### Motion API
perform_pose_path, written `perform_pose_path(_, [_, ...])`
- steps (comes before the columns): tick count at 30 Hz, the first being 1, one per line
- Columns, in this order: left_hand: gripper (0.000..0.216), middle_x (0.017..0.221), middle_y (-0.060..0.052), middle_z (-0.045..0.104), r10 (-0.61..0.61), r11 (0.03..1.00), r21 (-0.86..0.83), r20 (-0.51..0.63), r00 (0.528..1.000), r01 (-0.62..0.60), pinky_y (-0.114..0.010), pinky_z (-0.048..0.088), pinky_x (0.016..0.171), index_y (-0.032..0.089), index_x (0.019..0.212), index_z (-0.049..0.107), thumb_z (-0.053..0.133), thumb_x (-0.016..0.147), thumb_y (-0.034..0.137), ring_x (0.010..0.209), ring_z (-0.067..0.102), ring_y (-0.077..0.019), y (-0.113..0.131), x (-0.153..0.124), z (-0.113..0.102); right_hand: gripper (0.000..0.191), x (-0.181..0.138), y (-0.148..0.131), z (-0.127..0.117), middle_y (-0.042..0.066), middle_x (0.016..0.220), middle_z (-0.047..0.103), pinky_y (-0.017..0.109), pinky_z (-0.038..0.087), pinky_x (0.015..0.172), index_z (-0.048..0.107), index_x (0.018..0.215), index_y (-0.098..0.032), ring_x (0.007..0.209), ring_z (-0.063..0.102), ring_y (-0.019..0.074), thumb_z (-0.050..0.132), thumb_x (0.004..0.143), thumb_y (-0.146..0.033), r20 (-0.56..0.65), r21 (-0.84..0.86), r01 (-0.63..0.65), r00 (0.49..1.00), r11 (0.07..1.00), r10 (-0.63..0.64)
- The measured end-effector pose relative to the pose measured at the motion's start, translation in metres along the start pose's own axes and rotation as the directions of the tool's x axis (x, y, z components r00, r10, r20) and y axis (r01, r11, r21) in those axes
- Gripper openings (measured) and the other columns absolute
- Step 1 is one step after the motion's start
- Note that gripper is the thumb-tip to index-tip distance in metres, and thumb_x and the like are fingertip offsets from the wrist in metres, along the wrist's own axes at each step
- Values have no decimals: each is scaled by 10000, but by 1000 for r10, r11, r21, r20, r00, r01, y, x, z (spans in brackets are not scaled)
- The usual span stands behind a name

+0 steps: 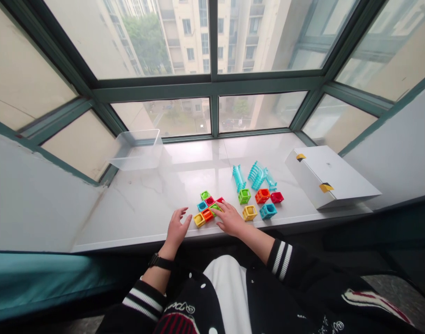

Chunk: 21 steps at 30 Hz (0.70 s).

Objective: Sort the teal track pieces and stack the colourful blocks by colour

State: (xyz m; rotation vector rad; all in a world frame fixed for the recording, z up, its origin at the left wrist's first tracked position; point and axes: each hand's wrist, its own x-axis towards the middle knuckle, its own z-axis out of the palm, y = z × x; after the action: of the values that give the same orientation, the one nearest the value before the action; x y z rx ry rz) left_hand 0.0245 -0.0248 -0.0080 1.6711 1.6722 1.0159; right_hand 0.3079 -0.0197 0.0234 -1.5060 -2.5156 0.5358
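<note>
Several coloured toy blocks sit side by side in a cluster in front of me, among them a yellow block [199, 220], an orange block [208, 214], a blue block [202, 206] and a light green block [205, 195]. My right hand [229, 219] reaches over the cluster's right side, fingers spread, touching a green block [215, 210] and partly covering a red one. Left of the cluster, my left hand [178, 226] hovers with fingers apart and nothing in it. Whether the blocks are joined, I cannot tell.
Right of my right hand stand loose blocks, including a yellow cube [249, 213], a blue cube [268, 211] and an orange cube [262, 195]. Behind them lie clear turquoise track pieces [257, 175]. A transparent bin [138, 150] is back left, a white box [334, 176] right.
</note>
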Motion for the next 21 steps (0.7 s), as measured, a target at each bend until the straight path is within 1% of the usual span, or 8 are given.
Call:
perform_pose_path(3, [450,1318,-96,648,79,993,80,92,993,-87,-490,535,1097,261,1345,596,669,933,425,1237,647,-279,-1,-24,9,749,2,-5,4,128,1720,352,571,271,1290,472,1612,-282,1594,283,392,744,916,-326,52,-20,20,998,1000,-19])
perform_pose_path(5, [460,1358,-99,634,130,983,113,124,984,-144,-504,491,1156,265,1373,570,664,934,367,1299,614,-284,2,-31,17,785,2,-7,8,141,1729,329,600,230,1294,460,1619,-288,1600,262,417,772,902,-364,90,-40,31,996,999,-27])
perform_pose_path(7, [449,1366,-100,629,154,977,125,146,977,-173,-503,475,1174,263,1382,556,639,944,320,1313,603,-282,4,-34,23,825,1,-9,11,148,1743,293,623,190,1296,444,1627,-296,1611,222,437,797,887,-385,116,-64,36,993,997,-28])
perform_pose_path(10, [402,1332,-100,635,135,980,125,166,977,-157,-484,515,1130,257,1375,554,568,974,279,1266,629,-269,2,-32,27,853,0,-9,13,147,1759,247,626,163,1298,411,1642,-300,1624,179,433,799,888,-391,140,-86,32,990,996,-20])
perform_pose_path(13, [400,1329,-103,623,109,983,129,180,978,-133,-463,545,1088,254,1390,548,529,991,274,1230,646,-258,-3,-30,29,839,1,-10,12,137,1763,241,619,155,1301,407,1643,-309,1629,170,419,785,900,-401,152,-88,20,988,996,-7])
perform_pose_path(17, [421,1336,-98,613,94,985,124,200,975,-121,-451,552,1076,259,1411,543,540,991,289,1194,660,-250,-5,-30,27,815,2,-10,13,125,1766,237,614,150,1302,418,1636,-317,1633,167,402,773,908,-407,150,-80,7,989,997,5])
perform_pose_path(21, [416,1314,-89,620,73,988,118,200,977,-98,-444,558,1065,271,1393,564,566,978,295,1163,676,-248,-2,-31,27,817,1,-8,17,125,1764,245,620,152,1300,424,1632,-322,1631,174,400,781,901,-395,125,-67,11,992,998,-2])
